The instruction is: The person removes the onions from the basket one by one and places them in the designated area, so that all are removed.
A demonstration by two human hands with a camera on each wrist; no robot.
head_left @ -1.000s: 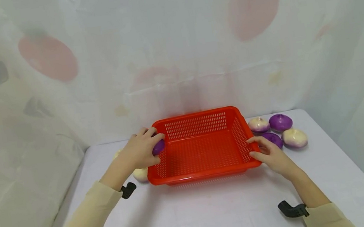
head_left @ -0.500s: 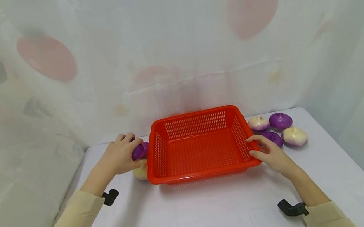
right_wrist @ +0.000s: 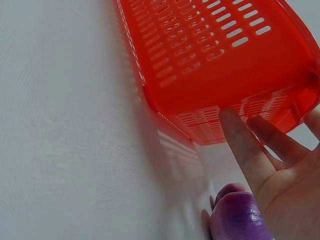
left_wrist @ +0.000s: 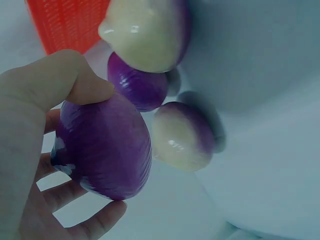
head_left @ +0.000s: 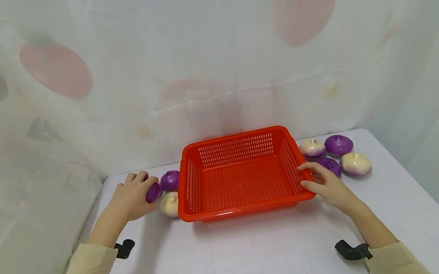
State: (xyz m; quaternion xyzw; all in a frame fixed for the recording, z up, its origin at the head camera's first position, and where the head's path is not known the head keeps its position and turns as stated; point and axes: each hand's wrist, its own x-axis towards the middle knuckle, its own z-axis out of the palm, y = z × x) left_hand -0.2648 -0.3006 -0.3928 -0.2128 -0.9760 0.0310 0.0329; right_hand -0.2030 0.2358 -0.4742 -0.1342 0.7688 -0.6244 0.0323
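A purple onion is in my left hand, gripped between thumb and fingers at the table's left side. Beside it, in the head view, sit another purple onion and a cream onion, close to the basket's left wall. The left wrist view also shows a cream-and-purple onion on the table. My right hand holds the right rim of the red plastic basket, its thumb over the rim and fingers against the outer wall. No onions lie in the basket.
Right of the basket is a cluster of several onions: a cream one and a purple one behind, another purple one and a cream one nearer. A white cloth covers the table; a printed curtain hangs behind.
My left hand has moved left with the purple onion, from over the basket's left rim to the table's left side, uncovering the onions there. The right hand and basket have stayed in place.
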